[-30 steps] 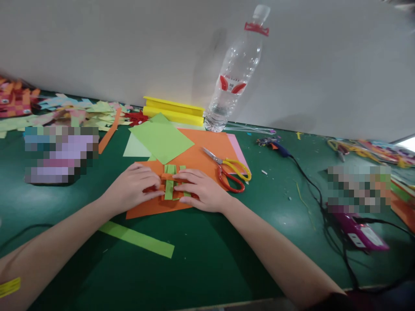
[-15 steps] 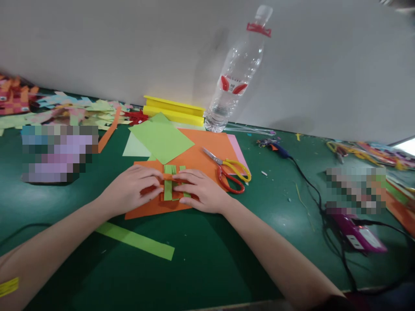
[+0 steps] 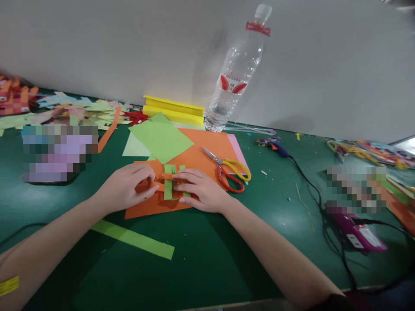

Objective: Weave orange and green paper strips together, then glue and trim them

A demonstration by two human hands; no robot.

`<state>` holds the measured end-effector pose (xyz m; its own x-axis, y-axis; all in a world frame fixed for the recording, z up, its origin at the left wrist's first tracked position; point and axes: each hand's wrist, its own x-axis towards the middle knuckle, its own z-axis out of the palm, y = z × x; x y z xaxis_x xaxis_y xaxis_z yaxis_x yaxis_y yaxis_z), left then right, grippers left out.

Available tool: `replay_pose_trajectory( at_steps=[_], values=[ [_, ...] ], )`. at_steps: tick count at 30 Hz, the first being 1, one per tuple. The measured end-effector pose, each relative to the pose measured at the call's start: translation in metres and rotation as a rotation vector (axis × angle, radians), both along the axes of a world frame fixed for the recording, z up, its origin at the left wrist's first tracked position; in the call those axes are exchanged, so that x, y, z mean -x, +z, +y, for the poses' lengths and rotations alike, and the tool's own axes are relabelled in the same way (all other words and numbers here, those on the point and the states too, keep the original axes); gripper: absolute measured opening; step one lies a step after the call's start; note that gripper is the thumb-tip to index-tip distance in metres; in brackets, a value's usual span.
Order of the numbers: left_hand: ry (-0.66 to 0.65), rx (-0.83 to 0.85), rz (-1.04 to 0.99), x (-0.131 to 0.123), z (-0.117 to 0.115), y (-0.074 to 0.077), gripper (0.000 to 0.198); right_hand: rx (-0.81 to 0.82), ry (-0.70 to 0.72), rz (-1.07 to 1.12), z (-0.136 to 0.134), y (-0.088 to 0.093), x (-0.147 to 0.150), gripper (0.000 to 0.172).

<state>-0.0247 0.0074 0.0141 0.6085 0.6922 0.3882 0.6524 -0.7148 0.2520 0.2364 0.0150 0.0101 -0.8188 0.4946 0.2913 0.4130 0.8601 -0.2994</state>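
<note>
Two hands, both at one small woven paper piece (image 3: 167,190) in the middle of the bench (image 3: 207,263), on top of orange paper (image 3: 145,209). In the woven piece, two green strips up and down, with orange ones across, too hidden for a full count. At its left side, the left hand (image 3: 128,186), bent, with a small gap between thumb and first finger, right by the end of one orange strip; pinched or only touched, cannot tell. Over its right side, the right hand (image 3: 199,190), fingers loosely spread and resting on the strips.

Behind the hands, one bright green sheet (image 3: 161,138), one pale green sheet (image 3: 134,147) poking out under it, and one pink sheet (image 3: 237,149) peeking past the orange paper. On the orange paper, one pair of scissors (image 3: 220,162), with one yellow handle and one red.

Nearer the front, one loose green strip (image 3: 139,240). Off to the left, one loose orange strip (image 3: 110,131), close to a heap of paper scraps (image 3: 97,113), too many to count. At the back, one long yellow piece (image 3: 175,111) and one clear bottle (image 3: 238,65). On the right, one pink-purple box (image 3: 359,229).
</note>
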Motion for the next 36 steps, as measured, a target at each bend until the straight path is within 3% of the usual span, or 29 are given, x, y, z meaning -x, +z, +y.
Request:
replay_pose_trajectory(
  at_steps=[9, 14, 17, 25, 31, 36],
  values=[
    [0.098, -0.211, -0.056, -0.001, -0.005, 0.001, 0.020, -0.001, 0.003, 0.017, 0.000, -0.002, -0.001, 0.035],
    [0.048, -0.241, -0.066, -0.001, -0.005, 0.002, 0.017, 0.003, 0.009, 0.014, 0.001, -0.002, -0.001, 0.035],
    [0.063, -0.183, -0.080, -0.001, -0.004, -0.001, 0.012, 0.007, 0.007, 0.007, 0.001, -0.001, 0.000, 0.035],
    [0.102, 0.012, -0.036, 0.000, 0.001, -0.013, 0.023, 0.020, -0.003, -0.004, 0.000, -0.001, 0.000, 0.036],
    [0.078, 0.083, 0.039, 0.002, 0.001, -0.012, 0.024, 0.029, -0.003, -0.006, 0.000, -0.001, -0.001, 0.036],
    [-0.028, 0.164, 0.088, 0.004, 0.003, -0.006, 0.025, 0.031, -0.001, -0.002, 0.001, -0.001, -0.001, 0.035]
  ],
)
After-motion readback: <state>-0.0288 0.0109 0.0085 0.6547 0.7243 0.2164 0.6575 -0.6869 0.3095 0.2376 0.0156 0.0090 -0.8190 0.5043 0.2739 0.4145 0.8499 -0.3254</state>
